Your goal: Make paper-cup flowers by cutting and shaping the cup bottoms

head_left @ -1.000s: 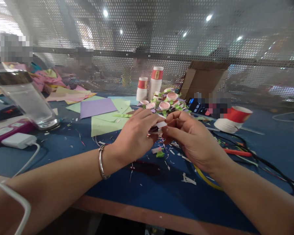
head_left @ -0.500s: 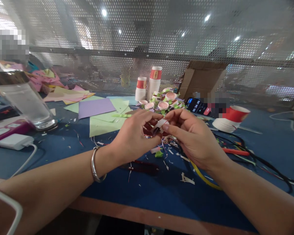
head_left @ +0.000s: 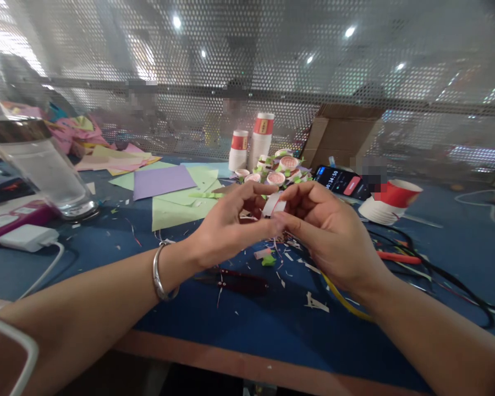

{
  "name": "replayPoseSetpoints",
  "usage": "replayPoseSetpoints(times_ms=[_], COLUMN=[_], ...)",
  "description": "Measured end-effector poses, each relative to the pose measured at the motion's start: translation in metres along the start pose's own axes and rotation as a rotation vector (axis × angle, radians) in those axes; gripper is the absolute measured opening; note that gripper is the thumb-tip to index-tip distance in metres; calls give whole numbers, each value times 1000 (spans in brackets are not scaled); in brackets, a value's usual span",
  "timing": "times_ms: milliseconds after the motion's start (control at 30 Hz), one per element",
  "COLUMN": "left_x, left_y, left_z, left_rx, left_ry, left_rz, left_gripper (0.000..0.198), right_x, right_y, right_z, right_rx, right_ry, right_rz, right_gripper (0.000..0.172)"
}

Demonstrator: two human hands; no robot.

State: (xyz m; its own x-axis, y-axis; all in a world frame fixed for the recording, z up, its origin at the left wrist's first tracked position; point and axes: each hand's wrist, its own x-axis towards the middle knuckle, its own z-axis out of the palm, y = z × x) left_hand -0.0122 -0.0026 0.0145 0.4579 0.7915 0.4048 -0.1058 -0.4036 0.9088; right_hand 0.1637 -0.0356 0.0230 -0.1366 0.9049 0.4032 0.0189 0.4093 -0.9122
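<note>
Between the fingertips of both hands is a small curved white paper piece (head_left: 274, 204) with a thin red line. My left hand (head_left: 235, 220) pinches its left side, thumb below and fingers above. My right hand (head_left: 319, 228) grips its right edge between thumb and curled fingers. Just beyond the hands sits a cluster of small round paper pieces with pink faces and green bits (head_left: 289, 163). Under the hands lie a light green paper scrap (head_left: 268, 260) and a dark red-handled cutting tool (head_left: 243, 283), partly in shadow.
Green and purple paper sheets (head_left: 163, 183) lie left of centre. A glass bottle (head_left: 49, 170) and a white charger (head_left: 28, 237) stand at the left. Stacked paper cups (head_left: 264, 137), a phone (head_left: 341, 181), a red-and-white cup (head_left: 396, 201) and black cables (head_left: 449, 275) are beyond and right. Paper shavings litter the blue table.
The white paper piece has turned, so its curved outer face with the red line shows more. Both hands' fingers have shifted slightly around it.
</note>
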Motion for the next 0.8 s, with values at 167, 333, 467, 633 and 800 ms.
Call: replayPoseSetpoints(times_ms=[167, 333, 467, 633, 800], left_x=[5, 5, 4, 3, 1], left_y=[3, 1, 0, -1, -3], left_z=[-1, 0, 0, 3, 4], left_rx=[-261, -265, -250, -233, -145], left_ry=[18, 5, 14, 44, 50], left_rz=[-139, -148, -126, -104, -72], left_gripper=[17, 24, 25, 25, 29], right_x=[0, 0, 0, 0, 0], right_y=[-2, 0, 1, 1, -1], right_z=[0, -2, -3, 0, 3], right_rx=[-24, -45, -44, -24, -84], right_ry=[-12, -18, -27, -41, -61], right_rz=[4, 12, 8, 13, 31], right_gripper=[27, 24, 20, 27, 34])
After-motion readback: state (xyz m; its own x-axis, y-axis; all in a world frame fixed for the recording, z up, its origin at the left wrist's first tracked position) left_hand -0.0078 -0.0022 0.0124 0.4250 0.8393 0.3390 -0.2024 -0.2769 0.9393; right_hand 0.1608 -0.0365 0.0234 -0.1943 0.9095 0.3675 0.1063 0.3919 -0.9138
